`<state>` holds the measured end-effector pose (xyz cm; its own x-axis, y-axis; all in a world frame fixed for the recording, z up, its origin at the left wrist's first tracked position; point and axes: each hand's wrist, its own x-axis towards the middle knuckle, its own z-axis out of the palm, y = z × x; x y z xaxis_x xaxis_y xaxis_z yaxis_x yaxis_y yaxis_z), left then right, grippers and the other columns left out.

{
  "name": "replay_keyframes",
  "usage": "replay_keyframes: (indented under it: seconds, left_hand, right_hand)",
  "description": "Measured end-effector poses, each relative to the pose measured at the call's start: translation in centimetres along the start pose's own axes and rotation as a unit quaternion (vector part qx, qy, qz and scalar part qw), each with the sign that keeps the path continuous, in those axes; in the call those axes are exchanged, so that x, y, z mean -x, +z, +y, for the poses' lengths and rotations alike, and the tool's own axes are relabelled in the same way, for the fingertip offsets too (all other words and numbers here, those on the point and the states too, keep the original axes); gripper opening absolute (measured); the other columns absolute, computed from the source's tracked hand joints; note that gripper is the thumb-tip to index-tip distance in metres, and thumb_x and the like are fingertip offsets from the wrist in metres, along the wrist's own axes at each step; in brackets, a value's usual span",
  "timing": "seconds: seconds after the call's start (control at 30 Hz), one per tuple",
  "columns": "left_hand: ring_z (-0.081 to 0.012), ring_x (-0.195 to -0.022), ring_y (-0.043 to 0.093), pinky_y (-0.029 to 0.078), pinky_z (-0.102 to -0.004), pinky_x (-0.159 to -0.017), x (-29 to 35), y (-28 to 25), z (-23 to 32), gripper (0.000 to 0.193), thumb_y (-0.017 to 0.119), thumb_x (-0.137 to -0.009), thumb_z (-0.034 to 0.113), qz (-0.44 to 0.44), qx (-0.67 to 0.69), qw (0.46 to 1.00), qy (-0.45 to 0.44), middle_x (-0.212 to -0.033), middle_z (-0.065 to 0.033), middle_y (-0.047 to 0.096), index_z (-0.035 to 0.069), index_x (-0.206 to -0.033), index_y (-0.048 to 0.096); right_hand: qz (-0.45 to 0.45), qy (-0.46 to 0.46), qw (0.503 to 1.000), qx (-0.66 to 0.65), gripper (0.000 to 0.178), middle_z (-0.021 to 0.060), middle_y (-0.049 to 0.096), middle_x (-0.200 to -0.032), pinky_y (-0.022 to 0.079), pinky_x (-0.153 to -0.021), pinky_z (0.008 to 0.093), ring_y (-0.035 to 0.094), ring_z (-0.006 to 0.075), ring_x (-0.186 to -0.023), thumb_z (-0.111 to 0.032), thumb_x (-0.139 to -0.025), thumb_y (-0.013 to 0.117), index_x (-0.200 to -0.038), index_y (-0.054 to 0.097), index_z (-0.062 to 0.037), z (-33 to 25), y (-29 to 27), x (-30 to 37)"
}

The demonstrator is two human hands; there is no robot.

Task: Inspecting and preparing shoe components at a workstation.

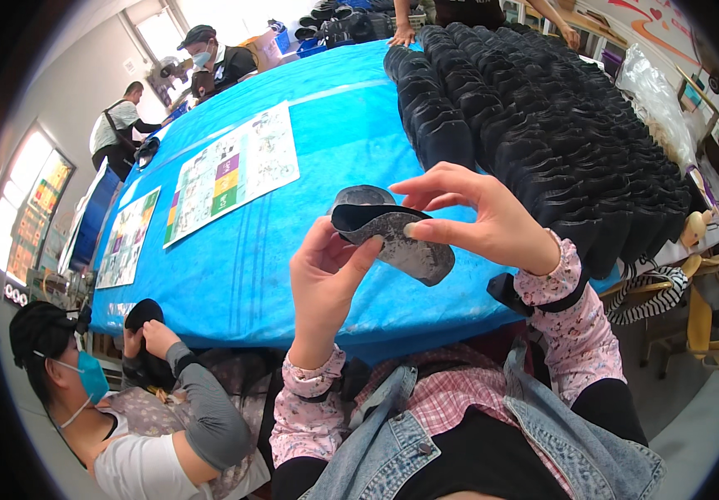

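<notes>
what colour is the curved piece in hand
The curved piece is mottled dark grey; see the head view.

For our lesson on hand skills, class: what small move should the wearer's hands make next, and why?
Probably close the right hand on the curved dark piece: that hand's thumb and forefinger stand spread at its edge, while the left hand grips it and could steady it.

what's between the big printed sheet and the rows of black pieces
Blue table cover, in the head view; the right hand and held dark piece hide its nearer part.
</notes>
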<state>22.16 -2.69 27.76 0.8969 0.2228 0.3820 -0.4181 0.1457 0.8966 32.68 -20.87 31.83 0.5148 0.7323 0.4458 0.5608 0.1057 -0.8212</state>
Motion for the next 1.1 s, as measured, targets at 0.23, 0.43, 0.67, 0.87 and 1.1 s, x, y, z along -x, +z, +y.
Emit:
replay_keyframes:
  seconds: [0.23, 0.43, 0.67, 0.87, 1.1]
  left_hand:
    - [-0.0137, -0.097, 0.059, 0.049, -0.0269, -0.085, 0.0, 0.8, 0.6, 0.029, 0.066, -0.08, -0.003, 0.003, -0.047, 0.999, 0.022, -0.103, -0.0037, 0.056, -0.002, -0.108, 0.058]
    - [-0.0141, -0.098, 0.059, 0.049, -0.0269, -0.084, 0.1, 0.6, 0.7, 0.03, 0.066, -0.08, -0.005, -0.008, -0.037, 0.999, 0.023, -0.104, -0.0039, 0.055, -0.002, -0.109, 0.058]
    - [-0.015, -0.104, 0.056, 0.047, -0.0286, -0.089, 0.1, 0.3, 0.6, 0.046, 0.07, -0.078, 0.0, -0.036, -0.053, 0.998, 0.006, -0.116, -0.0065, 0.052, -0.001, -0.12, 0.052]
    - [-0.0303, -0.13, 0.035, 0.03, -0.04, -0.105, -3.8, -4.4, -1.5, 0.106, 0.084, -0.063, 0.024, -0.112, -0.354, 0.924, 0.093, -0.141, -0.0176, 0.034, 0.006, -0.144, 0.018]
    - [-0.0381, -0.129, 0.033, 0.029, -0.0413, -0.106, -7.9, -13.9, -10.7, 0.118, 0.086, -0.057, 0.028, -0.201, -0.61, 0.766, -0.036, -0.139, -0.0238, 0.033, 0.005, -0.145, 0.011]
  right_hand:
    - [0.009, -0.046, 0.996, 0.072, 0.017, 0.0083, 0.06, -0.075, 0.046, -0.062, 0.0287, 0.058, 0.0193, -0.069, -0.015, -0.076, 0.072, -0.088, 0.069, -0.0027, -0.5, 0.4, -0.5]
    - [0.01, -0.056, 0.994, 0.091, 0.013, 0.0084, 0.061, -0.073, 0.046, -0.06, 0.0285, 0.058, 0.0203, -0.066, -0.012, -0.075, 0.072, -0.085, 0.069, -0.0033, -0.5, 0.4, -0.5]
    - [0.018, -0.054, 0.994, 0.089, 0.012, 0.0085, 0.06, -0.071, 0.045, -0.059, 0.0293, 0.058, 0.0208, -0.065, -0.012, -0.074, 0.073, -0.081, 0.069, -0.0034, -0.4, 0.3, -0.4]
    - [0.198, -0.16, 0.944, 0.212, 0.008, 0.0073, 0.059, -0.072, 0.045, -0.057, 0.0261, 0.057, 0.0175, -0.065, -0.002, -0.071, 0.071, -0.078, 0.067, -0.0008, -0.9, -2.5, 0.4]
    - [0.206, -0.133, 0.953, 0.18, 0.01, 0.0061, 0.063, -0.078, 0.046, -0.062, 0.022, 0.059, 0.013, -0.069, 0.003, -0.074, 0.069, -0.084, 0.067, 0.0009, -0.5, -2.9, 2.5]
